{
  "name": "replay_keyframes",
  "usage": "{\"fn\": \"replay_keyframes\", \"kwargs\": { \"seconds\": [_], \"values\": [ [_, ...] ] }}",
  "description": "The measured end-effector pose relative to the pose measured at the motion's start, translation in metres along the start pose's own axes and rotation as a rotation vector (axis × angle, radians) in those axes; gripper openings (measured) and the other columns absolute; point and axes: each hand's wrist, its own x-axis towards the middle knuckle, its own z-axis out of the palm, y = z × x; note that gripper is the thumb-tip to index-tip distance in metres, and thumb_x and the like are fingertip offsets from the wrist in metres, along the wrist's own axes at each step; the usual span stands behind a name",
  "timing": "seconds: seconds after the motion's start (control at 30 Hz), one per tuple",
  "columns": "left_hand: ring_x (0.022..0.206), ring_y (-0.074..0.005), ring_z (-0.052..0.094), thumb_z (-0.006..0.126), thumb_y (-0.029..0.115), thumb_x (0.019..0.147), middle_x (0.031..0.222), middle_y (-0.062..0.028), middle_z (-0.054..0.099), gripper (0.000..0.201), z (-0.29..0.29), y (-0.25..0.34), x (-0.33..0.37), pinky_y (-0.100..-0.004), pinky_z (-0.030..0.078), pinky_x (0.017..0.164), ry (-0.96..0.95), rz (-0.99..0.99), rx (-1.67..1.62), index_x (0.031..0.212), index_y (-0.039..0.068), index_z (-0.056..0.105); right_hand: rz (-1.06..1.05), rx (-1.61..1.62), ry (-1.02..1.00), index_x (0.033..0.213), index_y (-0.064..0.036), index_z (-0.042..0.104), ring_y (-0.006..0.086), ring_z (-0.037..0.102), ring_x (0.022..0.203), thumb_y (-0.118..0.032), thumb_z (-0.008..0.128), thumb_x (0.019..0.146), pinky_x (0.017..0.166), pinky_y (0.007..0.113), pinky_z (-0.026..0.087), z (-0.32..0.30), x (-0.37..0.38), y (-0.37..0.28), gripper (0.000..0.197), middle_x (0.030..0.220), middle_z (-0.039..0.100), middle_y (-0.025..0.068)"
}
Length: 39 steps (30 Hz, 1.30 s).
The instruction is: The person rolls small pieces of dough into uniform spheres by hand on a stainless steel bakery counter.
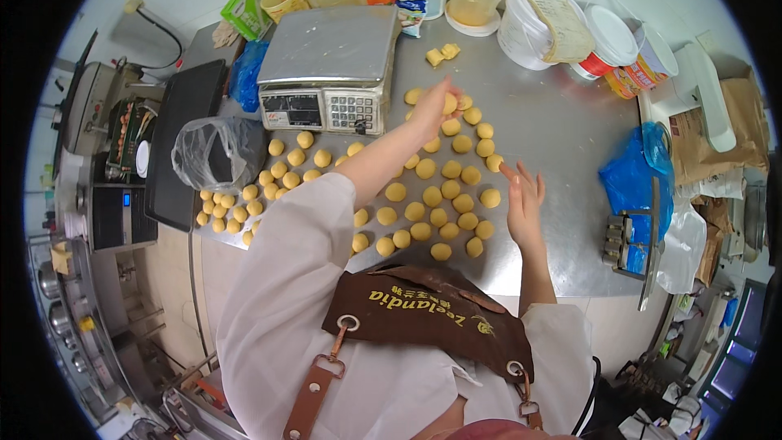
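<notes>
Many small round yellow dough balls (450,169) lie spread over the steel table in front of me. My left hand (436,107) reaches over the far part of them, its fingers curled around a dough ball (450,103). Beyond it sit a few rough, unrounded dough pieces (442,55). To the right of the spread, my right hand (525,200) is open with its fingers apart. Its fingertips are close to a dough ball (494,163) at the edge of the group; whether they touch it I cannot tell.
A digital scale (326,65) stands at the back left, with a clear plastic bag (216,155) and a black tray (187,130) beside it. White tubs (525,28) and jugs line the wall. Blue plastic bags (631,171) and a metal tool (652,236) lie on the right.
</notes>
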Motion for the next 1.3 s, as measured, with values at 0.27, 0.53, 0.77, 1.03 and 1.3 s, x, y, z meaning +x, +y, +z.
{"fn": "replay_keyframes", "kwargs": {
  "seconds": [0.27,0.53,0.77,1.03,1.3],
  "values": [
    [0.131,-0.0193,0.047,0.047,0.038,0.101,0.141,-0.0115,0.052,0.047,0.033,-0.004,0.025,-0.0393,0.037,0.109,0.084,0.139,0.115,0.131,0.002,0.055,0.025,0.04,0.018,0.122,-0.0029,0.063,0.0321,0.043,0.136,-0.041,0.035,0.106,0.118,0.052,0.01,0.004,0.021,0.008,0.05,0.123,0.065,0.0117],
    [0.111,-0.0206,0.061,0.044,0.029,0.1,0.121,-0.0111,0.065,0.037,-0.042,-0.032,-0.078,-0.037,0.044,0.1,0.02,-0.069,-0.06,0.119,0.002,0.06,-0.248,-0.325,-0.002,0.123,-0.0071,0.063,0.0341,0.048,0.131,-0.036,0.06,0.093,0.111,0.051,0.028,0.071,0.198,0.026,0.041,0.122,0.065,0.0133],
    [0.1,-0.0196,0.061,0.045,0.029,0.1,0.107,-0.0071,0.064,0.029,-0.075,-0.036,-0.126,-0.0345,0.045,0.097,0.063,-0.107,-0.362,0.106,0.005,0.059,-0.568,-0.719,-0.04,0.134,-0.0161,0.058,0.0295,0.028,0.145,-0.038,0.064,0.09,0.119,0.053,0.017,0.157,0.317,0.051,0.05,0.14,0.053,0.0069],
    [0.106,-0.0223,0.061,0.045,0.03,0.1,0.111,-0.0096,0.065,0.033,-0.076,-0.04,-0.134,-0.0378,0.046,0.099,0.033,-0.155,-0.42,0.112,0.003,0.059,-0.502,-0.763,-0.134,0.123,-0.0156,0.066,0.0257,0.034,0.14,-0.033,0.072,0.083,0.118,0.054,0.016,0.14,0.292,0.05,0.043,0.115,0.066,0.0053],
    [0.118,-0.03,0.059,0.041,0.036,0.102,0.119,-0.014,0.064,0.042,-0.048,0.01,-0.12,-0.0435,0.046,0.103,-0.135,-0.308,-0.766,0.117,0.001,0.059,-0.584,-0.397,0.016,0.126,-0.0172,0.066,0.0321,0.036,0.138,-0.045,0.069,0.085,0.115,0.054,0.016,0.08,0.113,-0.058,0.05,0.138,0.056,0.0085]
  ]
}}
